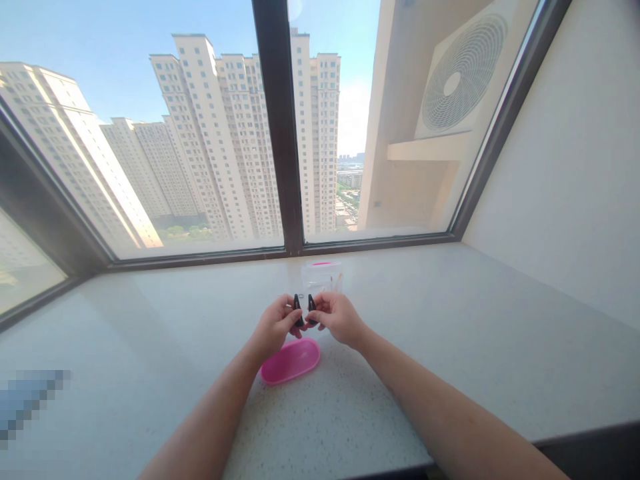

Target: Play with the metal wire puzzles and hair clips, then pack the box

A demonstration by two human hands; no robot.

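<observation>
My left hand [278, 321] pinches a small black teardrop-shaped clip [298, 311] between thumb and fingers. A similar black clip [312, 309] is upright in the closed fingers of my right hand [340, 316]. The two clips face each other with a narrow gap between them, above the counter. Just below my left hand lies a pink oval tray [290, 363], its near-left end partly behind my left wrist. Behind my hands is a clear plastic bag [323, 273] with something pink along its top edge and thin stick-like items. My right hand hides part of the bag.
A pale speckled counter [200, 347] runs to a dark-framed window [287, 167]. To the right rises a white wall [565, 167]. A blurred-out bluish patch [27, 397] sits at the left edge. The counter's dark front edge [590, 443] shows at lower right.
</observation>
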